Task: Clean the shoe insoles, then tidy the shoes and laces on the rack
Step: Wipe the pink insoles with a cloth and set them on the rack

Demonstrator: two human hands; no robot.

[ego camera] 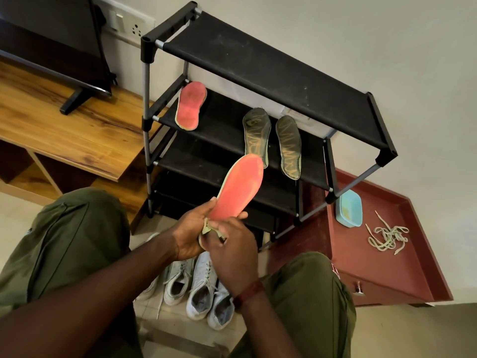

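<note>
My left hand grips the heel end of a red insole, which points up toward the black shoe rack. My right hand pinches a small pale green cloth against the insole's heel. A second red insole leans on the rack's second shelf at the left. Two dark grey insoles lean on the same shelf further right. Several white sneakers stand on the floor between my knees. A tangle of pale laces lies on the maroon low table.
A light blue tub sits on the maroon table beside the rack's right leg. A wooden TV unit with a screen stands to the left of the rack. My knees in olive trousers flank the sneakers.
</note>
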